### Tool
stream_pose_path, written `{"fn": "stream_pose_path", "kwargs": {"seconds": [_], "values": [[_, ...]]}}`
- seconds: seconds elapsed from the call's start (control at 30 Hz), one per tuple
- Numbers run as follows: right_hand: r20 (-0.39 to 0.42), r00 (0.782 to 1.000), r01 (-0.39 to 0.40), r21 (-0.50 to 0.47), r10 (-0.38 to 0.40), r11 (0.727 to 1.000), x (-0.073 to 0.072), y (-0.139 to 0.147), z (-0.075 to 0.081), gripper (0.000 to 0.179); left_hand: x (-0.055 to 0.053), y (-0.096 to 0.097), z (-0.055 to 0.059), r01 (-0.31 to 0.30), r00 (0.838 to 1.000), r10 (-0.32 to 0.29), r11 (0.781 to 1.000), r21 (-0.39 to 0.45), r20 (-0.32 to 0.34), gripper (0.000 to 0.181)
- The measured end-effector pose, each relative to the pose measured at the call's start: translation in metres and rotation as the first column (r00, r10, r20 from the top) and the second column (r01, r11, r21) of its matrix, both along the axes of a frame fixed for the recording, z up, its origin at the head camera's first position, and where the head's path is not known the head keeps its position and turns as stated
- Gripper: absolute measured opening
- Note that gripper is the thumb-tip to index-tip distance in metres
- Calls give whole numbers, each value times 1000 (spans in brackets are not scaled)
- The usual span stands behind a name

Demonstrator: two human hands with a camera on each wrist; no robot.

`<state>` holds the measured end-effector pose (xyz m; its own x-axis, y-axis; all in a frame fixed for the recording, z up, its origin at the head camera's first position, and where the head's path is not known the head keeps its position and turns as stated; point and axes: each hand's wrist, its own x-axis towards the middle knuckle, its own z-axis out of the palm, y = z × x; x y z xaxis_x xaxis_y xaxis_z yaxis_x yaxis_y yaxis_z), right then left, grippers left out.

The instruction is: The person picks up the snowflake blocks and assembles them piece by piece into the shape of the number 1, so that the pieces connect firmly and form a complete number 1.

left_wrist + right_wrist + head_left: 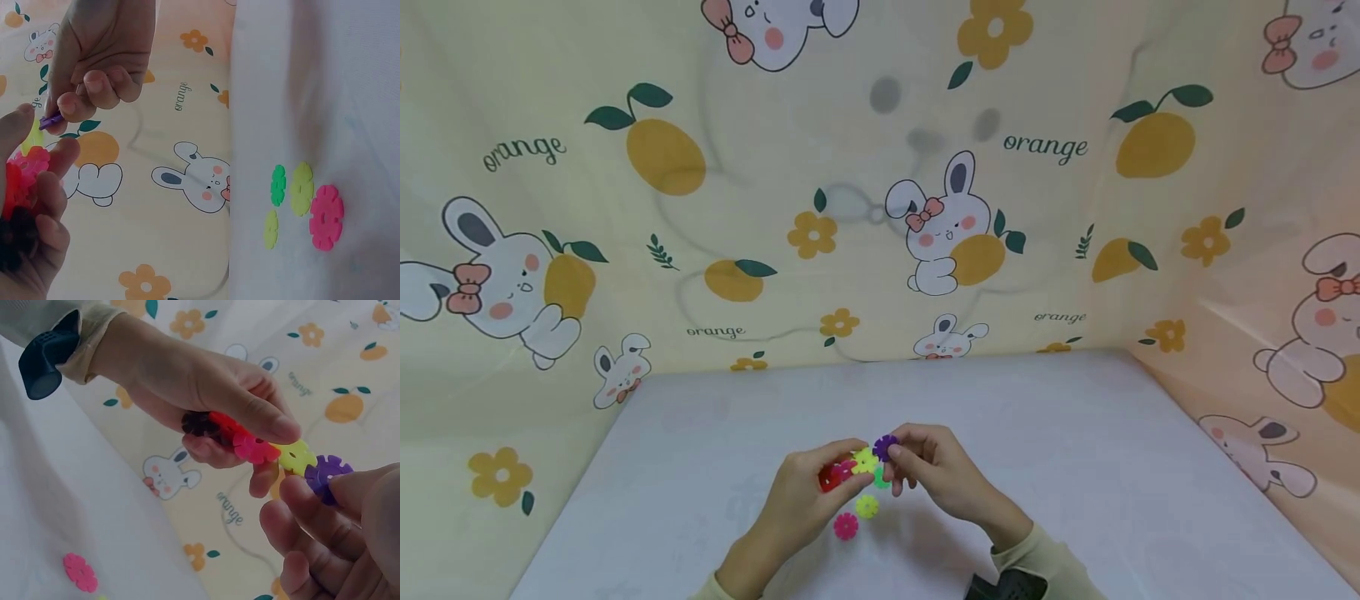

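Above the table, my left hand [793, 504] grips a short row of joined plastic snowflake discs. In the right wrist view the row runs from a black disc [199, 424] through a red disc [225, 426] and a pink disc [255, 450] to a yellow disc [297, 456]. My right hand [946, 477] pinches a purple snowflake disc [321, 476] between thumb and index finger. Its notched edge meets the yellow disc at the row's end. The left fingers and thumb partly cover the black and red discs.
On the white table [1037, 433] below the hands lie a loose pink disc [326, 217], a green disc [278, 185] and two yellow discs, one yellow disc [302, 189] beside the pink. A printed cloth [850, 292] with rabbits and oranges stands around the table's back and sides.
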<state>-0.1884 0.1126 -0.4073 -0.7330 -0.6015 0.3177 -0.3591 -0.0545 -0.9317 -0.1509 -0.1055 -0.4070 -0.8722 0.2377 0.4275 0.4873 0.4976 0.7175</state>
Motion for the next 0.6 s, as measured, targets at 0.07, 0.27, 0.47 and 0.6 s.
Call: {"fn": "stream_pose_path", "kwargs": {"seconds": [0.07,0.27,0.47,0.6], "values": [[-19,1000,21,26,-20,999,1,-1,0,21,0,-1,0,1,1000,-1,1000,-1,-1,32],[-89,990,117,99,-108,988,2,-1,3,22,0,-2,1,-25,999,26,1000,-19,23,33],[-155,956,265,94,-249,960,5,-3,4,15,-1,-2,3,-21,998,21,1000,-7,55,32],[-206,932,317,71,-298,946,8,-4,5,13,-1,-3,4,-19,998,18,1000,11,57,32]]}}
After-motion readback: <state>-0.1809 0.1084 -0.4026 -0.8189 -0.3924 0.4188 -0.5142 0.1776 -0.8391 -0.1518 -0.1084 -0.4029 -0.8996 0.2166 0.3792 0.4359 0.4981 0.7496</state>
